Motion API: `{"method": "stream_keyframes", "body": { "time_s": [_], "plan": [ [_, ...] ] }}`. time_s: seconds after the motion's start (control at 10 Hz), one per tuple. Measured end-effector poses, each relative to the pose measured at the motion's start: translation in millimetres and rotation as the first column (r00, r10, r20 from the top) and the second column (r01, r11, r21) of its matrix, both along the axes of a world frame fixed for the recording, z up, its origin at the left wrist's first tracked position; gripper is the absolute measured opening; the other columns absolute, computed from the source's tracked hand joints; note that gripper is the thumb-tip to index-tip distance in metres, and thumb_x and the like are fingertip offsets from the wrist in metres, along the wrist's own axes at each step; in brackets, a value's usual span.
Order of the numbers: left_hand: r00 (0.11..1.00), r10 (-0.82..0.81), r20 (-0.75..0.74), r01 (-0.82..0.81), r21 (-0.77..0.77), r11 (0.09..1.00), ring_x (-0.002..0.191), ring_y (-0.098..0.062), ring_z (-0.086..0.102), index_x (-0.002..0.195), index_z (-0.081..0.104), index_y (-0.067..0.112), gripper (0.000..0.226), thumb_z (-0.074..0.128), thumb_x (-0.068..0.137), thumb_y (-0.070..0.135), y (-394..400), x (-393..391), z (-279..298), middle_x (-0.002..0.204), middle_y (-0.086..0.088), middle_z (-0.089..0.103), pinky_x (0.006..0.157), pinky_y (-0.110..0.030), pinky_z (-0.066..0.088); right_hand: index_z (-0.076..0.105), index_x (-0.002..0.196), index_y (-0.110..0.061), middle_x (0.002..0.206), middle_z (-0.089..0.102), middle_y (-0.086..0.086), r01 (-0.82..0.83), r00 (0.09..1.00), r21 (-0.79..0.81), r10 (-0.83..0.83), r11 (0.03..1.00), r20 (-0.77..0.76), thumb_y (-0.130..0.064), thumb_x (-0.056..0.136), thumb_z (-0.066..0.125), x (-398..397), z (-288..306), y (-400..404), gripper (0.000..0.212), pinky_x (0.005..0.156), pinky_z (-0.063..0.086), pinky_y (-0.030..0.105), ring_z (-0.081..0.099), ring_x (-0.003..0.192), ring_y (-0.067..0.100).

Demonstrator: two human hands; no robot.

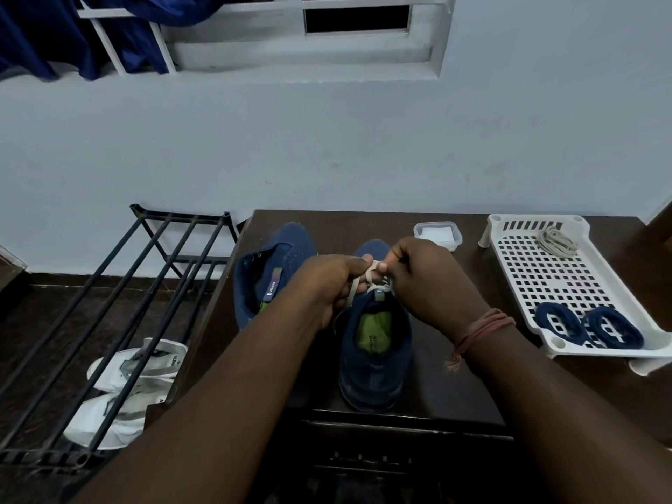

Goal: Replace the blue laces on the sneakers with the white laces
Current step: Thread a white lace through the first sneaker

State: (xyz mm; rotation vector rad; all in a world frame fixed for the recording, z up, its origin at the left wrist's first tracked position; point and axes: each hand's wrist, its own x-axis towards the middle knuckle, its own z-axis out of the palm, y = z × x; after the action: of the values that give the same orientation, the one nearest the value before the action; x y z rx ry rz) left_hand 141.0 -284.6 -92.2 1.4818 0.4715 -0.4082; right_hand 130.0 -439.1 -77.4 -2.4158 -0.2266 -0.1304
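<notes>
While both hands meet at the frame's centre, the scene reads as follows.

Left hand: the left hand [332, 285] has its fingers curled round a strand of the white lace [358, 283], just above the near sneaker's tongue.
Right hand: the right hand [427, 281] pinches the same lace from the other side, its fingertips touching those of the left; a reddish thread band [483, 329] circles its wrist.
Near sneaker: a blue sneaker [376, 354] stands upright at lower centre on the dark table [454, 387], heel toward the camera, green insole showing, white lace through its upper eyelets.
Second sneaker: another blue sneaker [271, 271] lies left of centre, just beside the first, with no lace visible on it.
Tray: a white perforated tray [567, 285] sits at the right edge of the table.
Blue laces: two coiled blue laces [589, 325] lie side by side in the tray's near end.
Spare lace: a pale lace bundle [556, 241] rests in the tray's far end.
Box: a small clear lidded container [438, 235] stands behind the hands.
Rack: a black metal rack [120, 303] fills the lower left, with white shoes [123, 391] beneath its bars.
</notes>
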Motion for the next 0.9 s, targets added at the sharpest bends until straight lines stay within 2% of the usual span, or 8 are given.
{"method": "stream_keyframes", "body": {
  "time_s": [0.2, 0.3, 0.4, 0.5, 0.6, 0.7, 0.8, 0.9],
  "plan": [
    [0.978, 0.209, 0.013, -0.209, -0.017, 0.978, 0.062, -0.008, 0.056, 0.096, 0.071, 0.014, 0.007, 0.064, 0.097, 0.017, 17.6, 10.3, -0.8, 0.081, -0.001, 0.077, 0.054, -0.024, 0.041, 0.066, 0.092, -0.013, 0.092, 0.067, 0.008, -0.057, 0.936, -0.358, -0.075, 0.932, -0.344, -0.027, 0.094, 0.049, 6.5, 14.0, -35.5, 0.022, 0.081, 0.053, 0.04, 0.064, 0.088, 0.029],
    [0.952, 0.279, 0.128, -0.285, 0.029, 0.958, 0.063, -0.017, 0.065, 0.085, 0.071, 0.008, 0.008, 0.071, 0.089, 0.015, 21.2, 9.7, -3.4, 0.075, -0.008, 0.077, 0.064, -0.031, 0.056, 0.064, 0.087, -0.01, 0.085, 0.064, 0.008, -0.104, 0.892, -0.449, -0.116, 0.888, -0.437, -0.03, 0.097, 0.048, 4.4, 15.6, -44.3, 0.027, 0.068, 0.052, 0.034, 0.06, 0.075, 0.027],
    [0.929, 0.226, 0.295, -0.309, 0.277, 0.91, 0.071, -0.024, 0.075, 0.072, 0.075, 0.014, 0.011, 0.077, 0.074, 0.025, 23.5, 6.1, -6.4, 0.071, -0.004, 0.076, 0.078, -0.046, 0.062, 0.064, 0.095, -0.01, 0.095, 0.066, 0.011, -0.202, 0.914, -0.608, -0.074, 0.768, -0.398, -0.02, 0.101, 0.042, -5.4, 20.3, -45.3, 0.025, 0.064, 0.042, 0.027, 0.063, 0.083, 0.028],
    [0.92, 0.106, 0.378, -0.327, 0.588, 0.74, 0.076, -0.017, 0.071, 0.071, 0.075, 0.021, 0.014, 0.076, 0.084, 0.027, 25.3, 3.0, -2.7, 0.076, 0.004, 0.075, 0.075, -0.033, 0.059, 0.056, 0.078, -0.012, 0.112, 0.065, 0.018, -0.154, 0.904, -0.587, -0.128, 0.795, -0.409, -0.015, 0.102, 0.041, -8.3, 22.2, -41.3, 0.028, 0.072, 0.038, 0.028, 0.061, 0.096, 0.032],
    [0.922, 0.024, 0.387, -0.312, 0.702, 0.64, 0.079, -0.015, 0.068, 0.073, 0.072, 0.021, 0.016, 0.071, 0.089, 0.024, 23.9, 0.1, -2.2, 0.081, 0.006, 0.075, 0.07, -0.027, 0.05, 0.051, 0.071, -0.012, 0.112, 0.065, 0.018, -0.152, 0.905, -0.603, -0.135, 0.783, -0.403, -0.017, 0.101, 0.044, -8.8, 20.8, -36.1, 0.032, 0.073, 0.037, 0.027, 0.06, 0.094, 0.031],
    [0.933, -0.073, 0.351, -0.235, 0.752, 0.616, 0.078, -0.017, 0.069, 0.071, 0.067, 0.021, 0.02, 0.07, 0.089, 0.029, 22.3, -3.0, -3.7, 0.081, 0.005, 0.074, 0.074, -0.033, 0.056, 0.059, 0.083, -0.012, 0.098, 0.066, 0.014, -0.117, 0.884, -0.504, -0.141, 0.856, -0.446, -0.022, 0.097, 0.048, -8.8, 13.2, -33.2, 0.02, 0.069, 0.045, 0.029, 0.064, 0.091, 0.03],
    [0.916, -0.118, 0.384, -0.217, 0.722, 0.657, 0.075, -0.013, 0.068, 0.078, 0.067, 0.023, 0.017, 0.071, 0.087, 0.037, 25.4, -1.7, 6.1, 0.078, 0.008, 0.071, 0.077, -0.038, 0.058, 0.057, 0.093, -0.009, 0.084, 0.065, 0.011, -0.08, 0.824, -0.228, -0.064, 0.97, -0.563, -0.026, 0.091, 0.061, -10.7, 11.1, -25.7, 0.017, 0.061, 0.059, 0.037, 0.071, 0.085, 0.033],
    [0.941, -0.193, 0.28, -0.111, 0.79, 0.603, 0.093, -0.018, 0.066, 0.098, 0.064, 0.023, 0.029, 0.078, 0.081, 0.044, 39.6, 0.9, 22.3, 0.098, 0.004, 0.068, 0.088, -0.036, 0.054, 0.049, 0.109, -0.013, 0.099, 0.064, 0.013, -0.056, 0.799, -0.12, -0.028, 0.991, -0.601, -0.024, 0.085, 0.068, -14.1, 9.4, -11.2, 0.033, 0.068, 0.061, 0.044, 0.069, 0.088, 0.032]
  ]
}}
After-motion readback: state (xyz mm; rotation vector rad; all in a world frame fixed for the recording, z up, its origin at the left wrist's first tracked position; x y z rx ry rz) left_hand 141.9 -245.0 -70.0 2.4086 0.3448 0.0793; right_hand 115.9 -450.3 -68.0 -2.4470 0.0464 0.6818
